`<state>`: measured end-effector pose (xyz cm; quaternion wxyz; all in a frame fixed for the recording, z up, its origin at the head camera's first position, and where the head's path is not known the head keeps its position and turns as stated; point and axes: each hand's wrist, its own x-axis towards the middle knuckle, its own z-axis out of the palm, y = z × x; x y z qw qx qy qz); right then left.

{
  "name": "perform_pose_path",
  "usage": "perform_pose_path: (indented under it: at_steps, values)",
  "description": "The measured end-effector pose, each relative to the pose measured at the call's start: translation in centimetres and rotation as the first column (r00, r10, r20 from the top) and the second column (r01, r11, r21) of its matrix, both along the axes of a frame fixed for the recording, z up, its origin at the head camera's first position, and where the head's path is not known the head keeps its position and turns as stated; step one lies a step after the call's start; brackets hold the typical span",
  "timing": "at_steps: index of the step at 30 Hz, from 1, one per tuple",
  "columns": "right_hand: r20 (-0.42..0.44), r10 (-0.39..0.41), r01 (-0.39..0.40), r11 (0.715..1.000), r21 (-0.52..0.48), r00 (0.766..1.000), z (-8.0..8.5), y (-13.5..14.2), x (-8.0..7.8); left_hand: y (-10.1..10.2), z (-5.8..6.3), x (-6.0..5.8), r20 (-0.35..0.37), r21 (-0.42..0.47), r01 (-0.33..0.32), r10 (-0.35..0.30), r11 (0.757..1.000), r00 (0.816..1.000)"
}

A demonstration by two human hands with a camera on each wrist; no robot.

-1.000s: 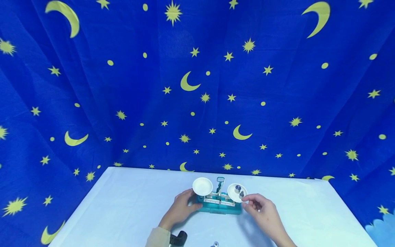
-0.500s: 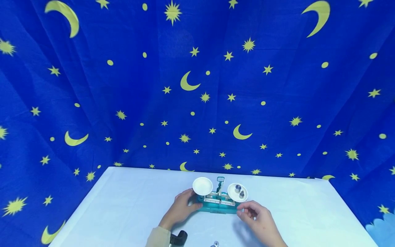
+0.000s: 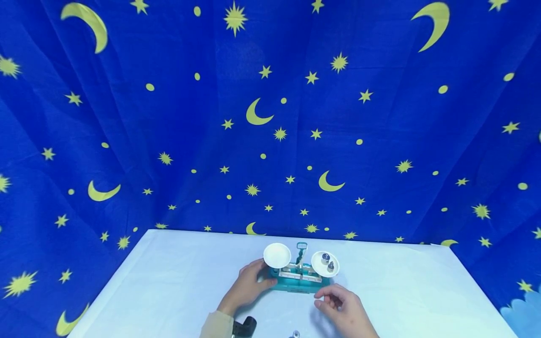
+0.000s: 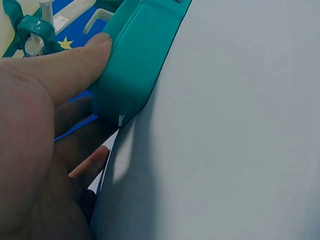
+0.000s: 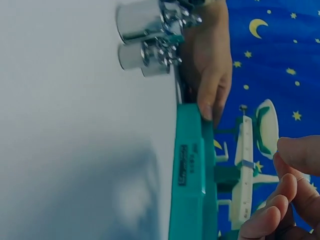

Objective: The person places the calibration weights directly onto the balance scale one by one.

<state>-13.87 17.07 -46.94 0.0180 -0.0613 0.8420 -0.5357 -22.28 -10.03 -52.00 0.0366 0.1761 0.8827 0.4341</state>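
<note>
A green balance scale (image 3: pixel 296 284) with two white pans stands on the table. My left hand (image 3: pixel 247 286) grips the left end of its base, the thumb (image 4: pixel 97 50) on top in the left wrist view. The left pan (image 3: pixel 276 256) is bare. Two small metal weights (image 3: pixel 325 258) sit in the right pan (image 3: pixel 319 268), which hangs slightly lower than the left one. My right hand (image 3: pixel 344 307) is in front of the base's right end, fingers loosely curled and holding nothing. In the right wrist view, its fingertips (image 5: pixel 267 220) overlap the scale's beam.
Several shiny metal weights (image 5: pixel 140 22) stand on the white table (image 3: pixel 181 272) at the near side, seen in the right wrist view. A black curved object (image 3: pixel 248 326) lies near my left sleeve (image 3: pixel 216 325). Blue star-print cloth (image 3: pixel 211 141) hangs behind the table.
My right hand has drawn away from the right pan, moving left and toward me. The two weights stay in that pan. My left hand has not moved.
</note>
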Motion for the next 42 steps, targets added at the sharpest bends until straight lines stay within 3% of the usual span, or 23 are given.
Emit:
perform_pose_path:
  at_steps: [9, 20, 27, 35, 42]
  values:
    - [0.070, 0.105, -0.106, 0.994, 0.002, 0.992, -0.8, -0.5, 0.2, 0.0, -0.1, 0.0, 0.005, 0.002, -0.003, 0.003, 1.000, 1.000]
    - [0.172, 0.209, -0.205, 0.978, -0.044, 0.963, -1.4, -0.7, 0.3, 0.1, -0.1, 0.1, 0.001, -0.001, -0.008, 0.008, 1.000, 1.000]
    - [0.159, 0.261, -0.254, 0.965, -0.063, 0.952, -1.8, -1.1, 0.4, 0.1, 0.0, 0.1, -0.006, -0.003, -0.013, 0.013, 1.000, 1.000]
    - [0.233, 0.323, -0.301, 0.945, -0.127, 0.917, -2.3, -1.2, 0.3, 0.1, 0.0, 0.1, -0.018, 0.006, -0.009, 0.009, 1.000, 1.000]
    - [0.222, 0.370, -0.336, 0.925, -0.175, 0.902, -2.7, -1.2, 0.3, 0.0, 0.1, 0.0, -0.005, 0.003, -0.010, 0.010, 1.000, 1.000]
